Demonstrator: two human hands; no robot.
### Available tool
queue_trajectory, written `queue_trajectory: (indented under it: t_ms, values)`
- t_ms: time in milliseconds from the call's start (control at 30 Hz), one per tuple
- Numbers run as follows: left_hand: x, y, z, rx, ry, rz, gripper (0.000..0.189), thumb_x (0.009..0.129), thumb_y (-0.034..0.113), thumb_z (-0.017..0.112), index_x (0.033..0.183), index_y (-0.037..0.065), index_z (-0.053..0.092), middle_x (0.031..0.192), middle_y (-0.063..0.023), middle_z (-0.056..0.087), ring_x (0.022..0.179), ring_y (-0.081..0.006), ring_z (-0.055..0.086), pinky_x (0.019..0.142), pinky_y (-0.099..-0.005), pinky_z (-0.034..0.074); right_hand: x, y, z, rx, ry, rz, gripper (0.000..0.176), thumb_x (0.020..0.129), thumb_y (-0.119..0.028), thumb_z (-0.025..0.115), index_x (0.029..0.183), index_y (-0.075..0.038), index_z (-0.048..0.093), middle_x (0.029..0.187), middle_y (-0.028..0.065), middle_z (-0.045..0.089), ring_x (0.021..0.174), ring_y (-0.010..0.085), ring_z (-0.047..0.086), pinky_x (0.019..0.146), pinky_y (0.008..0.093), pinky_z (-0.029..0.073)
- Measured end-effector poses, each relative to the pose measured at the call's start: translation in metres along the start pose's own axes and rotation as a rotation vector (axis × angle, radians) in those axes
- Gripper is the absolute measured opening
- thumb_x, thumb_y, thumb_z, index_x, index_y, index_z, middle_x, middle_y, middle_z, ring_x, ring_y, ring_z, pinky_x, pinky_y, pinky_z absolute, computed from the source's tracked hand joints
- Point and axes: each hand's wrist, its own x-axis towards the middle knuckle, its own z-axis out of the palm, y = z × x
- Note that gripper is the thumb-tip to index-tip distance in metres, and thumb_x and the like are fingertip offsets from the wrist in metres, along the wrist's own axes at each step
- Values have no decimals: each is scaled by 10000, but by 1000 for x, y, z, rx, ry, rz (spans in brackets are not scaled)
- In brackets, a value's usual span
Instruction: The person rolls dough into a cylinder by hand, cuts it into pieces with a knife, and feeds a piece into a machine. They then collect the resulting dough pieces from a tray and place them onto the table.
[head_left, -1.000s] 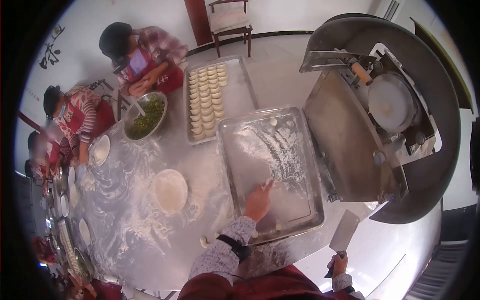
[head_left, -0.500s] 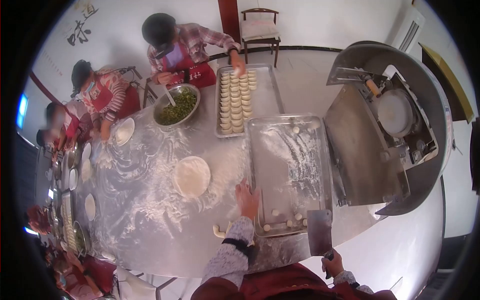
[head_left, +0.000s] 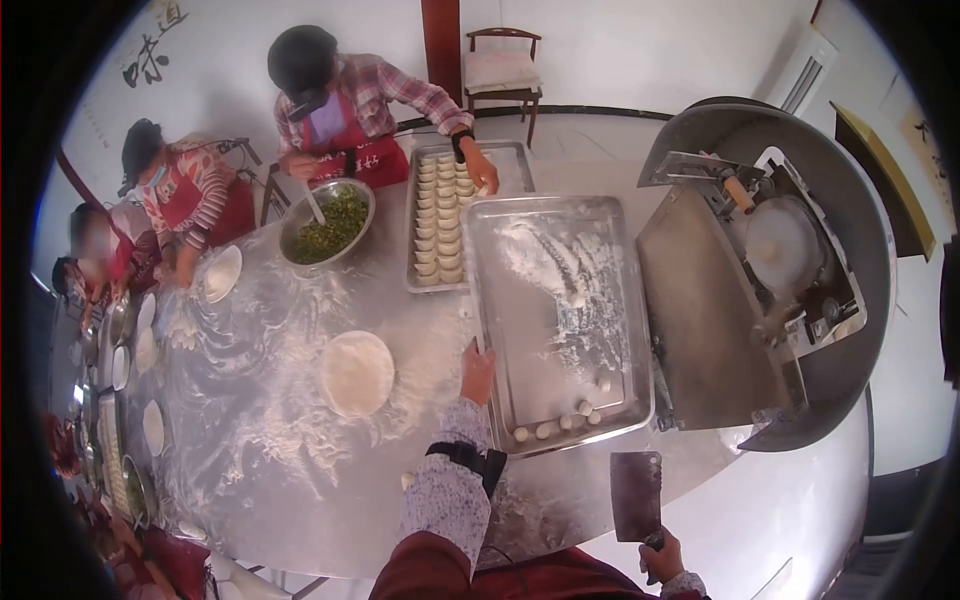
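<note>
My left hand [head_left: 478,373] is closed on the left rim of a large metal tray [head_left: 515,330]. That tray is dusted with flour, and several small dough pieces [head_left: 566,422] lie near its front edge. In my right hand [head_left: 662,557] is a cleaver [head_left: 636,497], held by its dark handle with the blade pointing away from me, just off the tray's front corner. Behind my tray, a second tray [head_left: 437,215] holds rows of folded dumplings. Part of a dough piece [head_left: 407,480] shows beside my left sleeve.
A machine with a metal cover [head_left: 710,300] stands right of the tray. On the floured table [head_left: 270,400] are a round white disc [head_left: 358,374] and a bowl of green filling [head_left: 330,228]. Across it, a person [head_left: 350,100] reaches to the dumpling tray; other people [head_left: 190,190] are at the left.
The floured tray has tilted and shifted back, and its dough pieces now gather near the front edge. My left hand has closed on the rim. The cleaver is now apart from the tray.
</note>
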Motion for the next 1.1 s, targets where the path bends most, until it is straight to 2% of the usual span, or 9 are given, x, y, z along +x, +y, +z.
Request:
queue_trajectory:
  t_ms: [167,267,367,567,733,867,933,967,1100]
  values:
    - [22,-43,16,-53,128,46,303,776,98,544,1039,-52,531,912,-119,602,794,-185,551,729,-301,440,-2,-4,2,-100,21,-57,206,716,-63,583,897,24,535,534,48,548,404,127,532,392,273,443]
    - [24,-58,22,378,451,239,323,787,160,577,1037,-41,540,924,-152,600,817,-231,561,755,-335,437,-6,-13,5,-91,4,-43,202,718,-71,587,890,22,535,537,48,552,406,128,535,394,272,444]
    - [-11,-9,14,335,507,130,291,807,207,573,982,-25,553,912,-175,591,827,-267,555,756,-365,427,-4,-24,11,-103,-10,-94,202,721,-81,594,886,21,536,537,48,552,407,123,530,396,268,439]
    - [-151,16,-32,351,-52,144,178,846,179,521,823,8,566,778,-143,575,658,-228,559,604,-370,427,24,-48,41,-128,-89,-292,238,729,-96,586,927,10,508,527,51,534,416,124,524,406,270,427]
    - [-266,72,-22,-41,-365,-216,324,854,246,547,1067,5,510,845,-148,589,773,-214,598,697,-322,458,38,-91,105,-289,-93,-611,378,726,-183,610,1023,-4,459,814,187,581,733,345,596,660,399,483]
    - [-289,85,-25,183,-93,-55,431,855,221,554,1225,37,432,920,-162,593,806,-213,603,728,-299,467,16,-103,170,-189,-269,-948,482,726,-174,609,1149,-26,430,1039,217,535,960,360,530,834,421,420]
    - [-292,49,-45,662,58,397,368,858,237,546,1168,47,489,870,-172,608,746,-210,607,684,-308,476,3,-106,179,-155,-398,-1083,506,726,-176,607,1177,-33,427,1090,215,519,1022,361,500,879,423,393]
    - [-288,61,-59,-103,131,-176,268,867,239,530,1013,16,558,776,-152,627,643,-199,599,603,-307,484,-7,-113,178,-284,-556,-1060,472,727,-142,597,1157,-34,437,1111,211,506,1030,360,490,893,422,383]
    - [-312,76,-123,-486,284,-389,211,889,205,481,933,0,480,775,-134,626,610,-158,582,582,-275,489,18,-80,178,-499,-723,-1006,519,694,-138,610,1173,-25,445,1125,197,499,1038,350,481,892,392,390]
